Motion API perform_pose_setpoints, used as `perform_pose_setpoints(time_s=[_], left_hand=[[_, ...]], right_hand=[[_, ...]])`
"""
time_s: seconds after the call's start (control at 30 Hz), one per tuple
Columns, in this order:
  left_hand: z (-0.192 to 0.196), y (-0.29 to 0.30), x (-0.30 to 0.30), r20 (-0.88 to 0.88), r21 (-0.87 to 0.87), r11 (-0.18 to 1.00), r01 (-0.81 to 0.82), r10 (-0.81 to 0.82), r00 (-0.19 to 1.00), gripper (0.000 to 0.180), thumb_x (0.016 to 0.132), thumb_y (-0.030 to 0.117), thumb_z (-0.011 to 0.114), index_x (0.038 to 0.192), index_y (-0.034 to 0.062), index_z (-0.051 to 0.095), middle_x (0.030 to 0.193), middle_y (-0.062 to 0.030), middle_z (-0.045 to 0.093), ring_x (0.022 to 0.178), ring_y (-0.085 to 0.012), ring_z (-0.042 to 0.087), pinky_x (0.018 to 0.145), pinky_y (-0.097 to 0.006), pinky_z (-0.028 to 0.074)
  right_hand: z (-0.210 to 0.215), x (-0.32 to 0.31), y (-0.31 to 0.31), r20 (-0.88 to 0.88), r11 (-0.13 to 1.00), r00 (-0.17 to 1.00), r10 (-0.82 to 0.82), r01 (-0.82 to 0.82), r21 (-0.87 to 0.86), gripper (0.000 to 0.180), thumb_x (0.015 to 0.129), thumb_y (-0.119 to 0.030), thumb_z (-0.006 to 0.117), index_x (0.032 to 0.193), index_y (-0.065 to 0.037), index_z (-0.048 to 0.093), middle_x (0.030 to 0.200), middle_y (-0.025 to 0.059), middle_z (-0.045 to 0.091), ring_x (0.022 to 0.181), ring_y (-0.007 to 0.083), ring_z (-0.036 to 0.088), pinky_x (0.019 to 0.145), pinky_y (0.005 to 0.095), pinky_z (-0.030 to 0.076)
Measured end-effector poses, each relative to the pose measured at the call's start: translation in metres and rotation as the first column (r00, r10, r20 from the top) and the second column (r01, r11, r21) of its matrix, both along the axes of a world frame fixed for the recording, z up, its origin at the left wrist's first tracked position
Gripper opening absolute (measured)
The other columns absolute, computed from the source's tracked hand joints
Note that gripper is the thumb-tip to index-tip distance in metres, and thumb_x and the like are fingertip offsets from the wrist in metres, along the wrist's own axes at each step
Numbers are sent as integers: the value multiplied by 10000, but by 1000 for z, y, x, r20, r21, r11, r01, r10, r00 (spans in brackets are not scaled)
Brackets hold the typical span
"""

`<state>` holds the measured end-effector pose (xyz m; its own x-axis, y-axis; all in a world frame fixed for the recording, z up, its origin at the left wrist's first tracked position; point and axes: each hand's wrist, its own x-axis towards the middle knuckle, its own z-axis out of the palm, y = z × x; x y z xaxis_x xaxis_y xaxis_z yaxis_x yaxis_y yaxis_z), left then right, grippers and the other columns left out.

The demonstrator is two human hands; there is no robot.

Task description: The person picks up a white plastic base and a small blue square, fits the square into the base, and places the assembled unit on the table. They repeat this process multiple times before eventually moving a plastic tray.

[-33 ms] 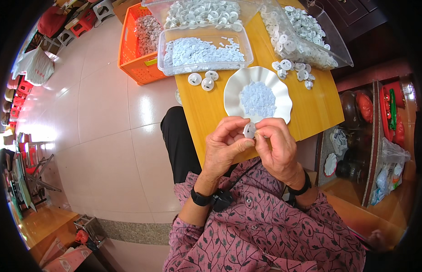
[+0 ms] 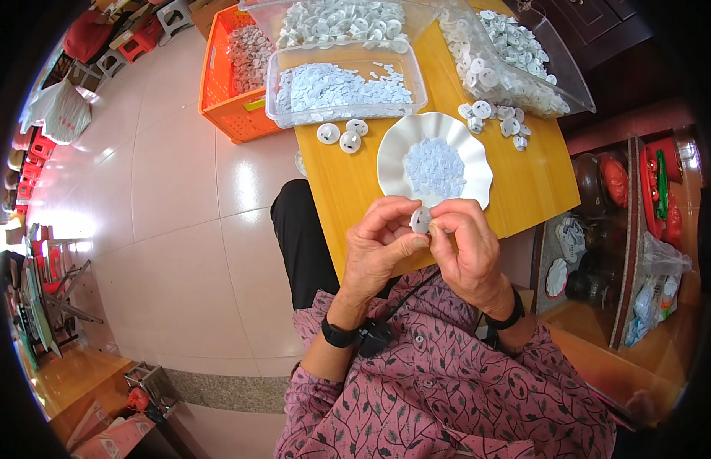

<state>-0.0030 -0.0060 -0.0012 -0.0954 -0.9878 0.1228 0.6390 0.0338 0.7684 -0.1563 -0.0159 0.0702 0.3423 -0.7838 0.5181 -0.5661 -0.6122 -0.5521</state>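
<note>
Between my two hands, just in front of the plate, is a small round white plastic disc [image 2: 420, 220] with dark slots in its face. My left hand [image 2: 382, 237] pinches it between thumb and fingers from the left. From the right, the closed thumb and fingertips of my right hand [image 2: 469, 249] meet at its edge; any smaller piece between them is hidden. Beyond my hands, a white wavy-rimmed plate [image 2: 394, 170] bears a heap of small pale-blue flat pieces [image 2: 436, 167]. Finished-looking detail on the disc's back cannot be seen.
On the yellow table [image 2: 527, 191] lie several loose white discs [image 2: 350, 141], with a further cluster [image 2: 502, 118] at right. Behind stand a clear tub [image 2: 275, 115] of pale-blue pieces, a tub of white parts, an orange crate [image 2: 218, 107] and a large clear bag [image 2: 493, 73] of discs.
</note>
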Motion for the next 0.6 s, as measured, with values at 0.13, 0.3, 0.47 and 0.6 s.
perform_pose_setpoints(time_s=[0.13,0.3,0.47,0.6], left_hand=[[-1,-1,1,5,-3,1000,7,-7,1000,427,807,-69,764,1210,-3,640,1185,-62,555,1031,-131,613,891,-241,522],[-2,-1,1,28,-6,1000,3,-3,1000,404,799,-46,783,1181,-2,660,1167,-58,569,999,-114,607,861,-228,514],[-5,-1,5,84,-5,1000,5,-5,996,395,794,-26,796,1168,9,673,1146,-51,585,973,-99,605,826,-211,502],[-4,-1,7,41,19,1000,21,-22,999,400,794,-29,793,1174,10,672,1133,-45,589,962,-99,605,820,-212,500]], right_hand=[[0,1,0,-27,1000,1000,-4,4,7,163,812,77,658,928,22,557,968,165,586,814,323,627,698,385,532],[-2,1,1,-48,1000,999,4,-2,25,162,813,73,657,926,21,554,975,165,579,820,321,621,705,391,526],[0,2,0,-71,1000,997,21,-19,24,157,822,67,657,930,22,553,979,165,572,829,320,617,717,393,525],[3,4,-1,-28,997,999,44,-42,70,143,851,67,646,955,19,560,986,163,571,821,312,621,692,378,526]])
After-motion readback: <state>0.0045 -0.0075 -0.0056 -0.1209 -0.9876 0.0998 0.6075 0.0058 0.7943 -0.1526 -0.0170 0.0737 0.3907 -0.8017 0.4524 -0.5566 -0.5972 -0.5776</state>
